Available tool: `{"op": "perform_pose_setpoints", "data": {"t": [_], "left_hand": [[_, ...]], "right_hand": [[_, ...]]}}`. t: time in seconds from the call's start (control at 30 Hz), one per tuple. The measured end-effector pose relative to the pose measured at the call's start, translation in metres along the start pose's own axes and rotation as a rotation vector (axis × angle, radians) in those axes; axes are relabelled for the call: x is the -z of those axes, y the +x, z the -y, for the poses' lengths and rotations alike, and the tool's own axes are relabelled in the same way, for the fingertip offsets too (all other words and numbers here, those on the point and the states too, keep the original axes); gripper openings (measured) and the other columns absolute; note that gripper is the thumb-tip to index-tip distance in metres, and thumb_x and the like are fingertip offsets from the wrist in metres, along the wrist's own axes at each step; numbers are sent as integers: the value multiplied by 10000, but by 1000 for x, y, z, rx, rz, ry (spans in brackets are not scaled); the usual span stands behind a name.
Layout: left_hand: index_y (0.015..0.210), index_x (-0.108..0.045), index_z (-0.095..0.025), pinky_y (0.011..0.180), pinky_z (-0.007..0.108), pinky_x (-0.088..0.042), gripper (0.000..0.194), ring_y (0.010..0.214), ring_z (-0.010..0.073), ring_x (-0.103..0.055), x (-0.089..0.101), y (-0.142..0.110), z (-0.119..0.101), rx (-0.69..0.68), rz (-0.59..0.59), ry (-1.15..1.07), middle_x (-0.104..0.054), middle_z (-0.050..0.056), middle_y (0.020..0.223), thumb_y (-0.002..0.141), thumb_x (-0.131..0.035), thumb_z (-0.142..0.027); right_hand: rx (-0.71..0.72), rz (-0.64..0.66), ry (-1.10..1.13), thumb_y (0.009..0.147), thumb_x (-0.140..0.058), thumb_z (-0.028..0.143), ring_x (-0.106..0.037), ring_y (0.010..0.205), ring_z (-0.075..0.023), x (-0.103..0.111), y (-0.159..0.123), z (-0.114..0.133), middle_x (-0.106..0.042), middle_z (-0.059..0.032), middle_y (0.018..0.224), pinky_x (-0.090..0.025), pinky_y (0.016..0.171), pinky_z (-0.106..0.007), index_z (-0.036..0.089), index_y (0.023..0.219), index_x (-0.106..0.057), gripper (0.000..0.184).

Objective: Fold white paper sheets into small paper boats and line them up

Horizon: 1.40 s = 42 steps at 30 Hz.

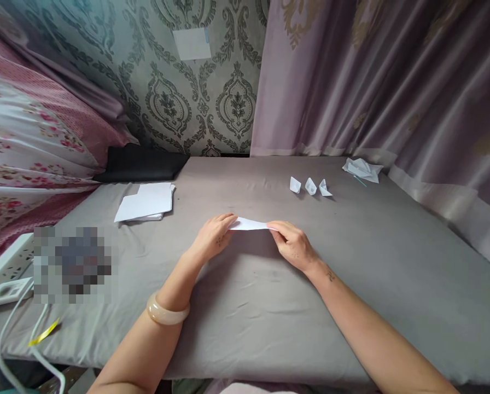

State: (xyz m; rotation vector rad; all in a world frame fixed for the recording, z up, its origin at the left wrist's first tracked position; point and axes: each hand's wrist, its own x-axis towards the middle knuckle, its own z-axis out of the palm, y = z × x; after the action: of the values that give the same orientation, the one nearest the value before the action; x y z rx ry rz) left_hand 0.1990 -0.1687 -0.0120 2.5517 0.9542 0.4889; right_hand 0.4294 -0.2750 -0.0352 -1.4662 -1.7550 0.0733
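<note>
A folded strip of white paper (251,224) is stretched level between my two hands, above the grey cloth surface. My left hand (215,236) pinches its left end, thumb below and fingers on top. At the other end my right hand (293,243) grips the paper between thumb and fingers. The fingertips hide both ends of the strip. Beyond my right hand stand three small folded white paper pieces in a row, the nearest of them a paper piece (295,185) at the row's left. To the left lies a stack of white sheets (146,201).
A power strip (7,262) with a charger and white cables (13,323) lies at the left edge, near a yellow strip (44,332). Black folded cloth (144,163) is at the back left. Crumpled white paper (363,169) sits at the back right by the curtain (331,82).
</note>
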Motion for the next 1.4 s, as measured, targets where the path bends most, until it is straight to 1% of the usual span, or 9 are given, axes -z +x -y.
{"op": "perform_pose_setpoints", "data": {"t": [0.1, 0.27, 0.4, 0.53, 0.7, 0.83, 0.93, 1.1, 1.4], "left_hand": [[1065, -677, -173, 731, 310, -500, 327, 770, 198, -644, 5, 2, -15, 169, 30, -435, -712, 74, 947, 893, -510, -394], [906, -704, -116, 668, 262, -508, 389, 767, 173, -640, 4, 6, -33, 428, 28, -1172, -710, 82, 878, 739, -720, -467], [929, -686, -98, 702, 283, -543, 438, 769, 162, -652, -4, 8, -35, 564, -10, -1382, -707, 98, 898, 660, -807, -423], [950, -679, -98, 745, 301, -550, 430, 795, 169, -662, -10, 9, -35, 545, 29, -1446, -705, 106, 926, 681, -797, -412], [1044, -636, -120, 817, 338, -521, 428, 950, 214, -633, -15, 10, -34, 456, -89, -1217, -667, 125, 1046, 729, -744, -390], [1281, -482, -182, 946, 403, -469, 580, 1171, 254, -521, -19, 9, -31, 246, -395, -746, -548, 143, 1254, 758, -693, -316], [1391, -364, -217, 1027, 476, -401, 701, 1284, 296, -392, -22, 5, -28, -1, -383, -317, -417, 150, 1394, 739, -612, -152], [1358, -407, -173, 1049, 494, -383, 823, 1268, 321, -384, -27, 3, -21, -214, -86, 65, -447, 141, 1371, 564, -466, 34], [1101, -627, -183, 947, 393, -466, 463, 1119, 259, -554, -26, 5, -12, -220, 120, 84, -608, 107, 1231, 722, -438, 3]], "right_hand": [[-260, -168, 222, 890, -555, 372, -672, 798, -186, 5, 4, 6, -724, -46, 845, -520, 766, -297, 189, 909, -684, 225], [-583, -165, 785, 827, -584, 558, -638, 710, -159, 15, 7, 7, -698, -23, 798, -510, 622, -259, 179, 960, -658, 409], [-675, 1, 1018, 772, -663, 542, -651, 702, -160, 15, 7, 10, -702, -39, 819, -520, 592, -265, 171, 932, -659, 403], [-703, 34, 958, 682, -760, 481, -660, 721, -187, 7, 6, 16, -718, -59, 829, -534, 596, -294, 153, 888, -684, 394], [-588, -181, 531, 779, -667, 461, -656, 653, -210, 10, 5, 14, -722, -68, 739, -543, 649, -349, 152, 731, -709, 315], [-20, -390, 66, 877, -552, 206, -646, 1025, -229, 20, 1, 9, -713, -64, 1096, -501, 903, -386, 229, 1027, -704, 214], [231, -244, -151, 835, -465, 3, -579, 1153, -206, 19, -2, 7, -670, -62, 1204, -470, 948, -389, 252, 1073, -685, 409], [182, 175, -279, 753, -420, -67, -554, 1151, -223, 7, -7, 4, -660, -75, 1187, -480, 921, -375, 209, 1059, -685, 490], [26, 344, -270, 778, -458, 8, -502, 1195, -241, 11, -10, -2, -575, -99, 1290, -464, 969, -413, 214, 1197, -627, 496]]}}
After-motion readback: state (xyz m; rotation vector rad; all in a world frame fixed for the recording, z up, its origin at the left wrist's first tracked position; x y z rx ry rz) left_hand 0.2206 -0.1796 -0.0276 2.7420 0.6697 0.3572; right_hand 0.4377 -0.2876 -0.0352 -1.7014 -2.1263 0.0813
